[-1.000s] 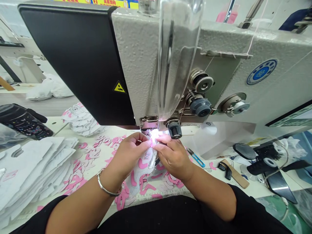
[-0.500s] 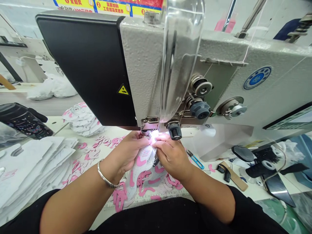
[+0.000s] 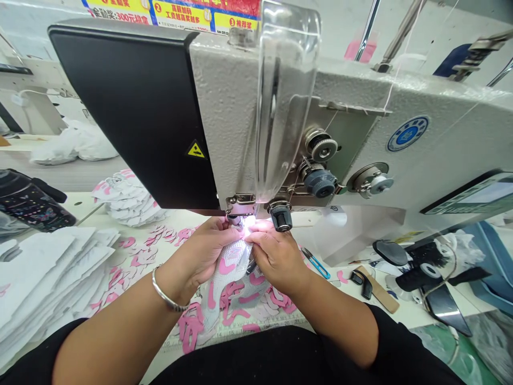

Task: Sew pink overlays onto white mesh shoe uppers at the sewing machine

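Note:
Both my hands sit close together just in front of the presser foot (image 3: pixel 239 209) of an industrial sewing machine (image 3: pixel 228 107), under its bright needle light. My left hand (image 3: pixel 202 251), with a silver bangle (image 3: pixel 168 291) on the wrist, pinches the near edge of a white mesh shoe-upper piece with pink overlays (image 3: pixel 228 280). My right hand (image 3: pixel 276 258) holds the same piece from the other side. Fingertips hide the stitching point and needle.
Stacked white mesh panels (image 3: pixel 48 272) lie at left, with a pile of pink-and-white pieces (image 3: pixel 128 200) behind them. Loose pink cutouts (image 3: pixel 138 256) cover the table around my hands. Blue-handled thread snips (image 3: pixel 315 263) lie right of the machine's foot, and a ruler (image 3: pixel 236 334) runs along the table's near edge.
The view has shifted slightly, moving the machine left in the frame. Both hands stay at the presser foot, still pinching the mesh piece, which has turned slightly under them.

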### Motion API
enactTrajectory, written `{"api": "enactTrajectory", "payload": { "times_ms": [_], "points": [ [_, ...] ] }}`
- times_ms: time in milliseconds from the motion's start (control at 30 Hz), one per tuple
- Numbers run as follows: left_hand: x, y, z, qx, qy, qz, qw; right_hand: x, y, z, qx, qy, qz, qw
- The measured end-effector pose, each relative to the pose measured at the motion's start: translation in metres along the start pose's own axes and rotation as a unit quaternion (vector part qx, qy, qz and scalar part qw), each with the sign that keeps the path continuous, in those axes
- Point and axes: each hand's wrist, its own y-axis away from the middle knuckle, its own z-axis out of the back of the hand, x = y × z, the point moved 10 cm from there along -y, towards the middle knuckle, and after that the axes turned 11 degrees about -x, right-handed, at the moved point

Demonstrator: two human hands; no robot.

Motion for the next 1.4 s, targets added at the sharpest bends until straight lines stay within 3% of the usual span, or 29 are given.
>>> {"api": "enactTrajectory", "payload": {
  "times_ms": [233,400,933,1200,1400],
  "points": [
    [-0.003,0.0,-0.002,0.021,-0.006,-0.015,1.0,0.001,-0.001,0.001,-0.006,-0.016,-0.003,1.0],
    [-0.003,0.003,-0.012,0.069,-0.004,-0.008,0.998,0.002,0.0,0.001,-0.018,-0.018,0.005,1.0],
    [-0.004,0.002,-0.011,0.062,0.043,-0.017,0.997,-0.003,-0.001,-0.002,0.005,-0.006,-0.007,1.0],
    [0.004,0.0,0.0,0.021,0.048,-0.001,0.999,-0.002,-0.004,0.001,-0.004,-0.012,-0.004,1.0],
    [0.01,0.0,-0.001,0.043,0.034,0.0,0.999,-0.002,-0.007,0.001,-0.002,-0.013,0.004,1.0]
  ]
}}
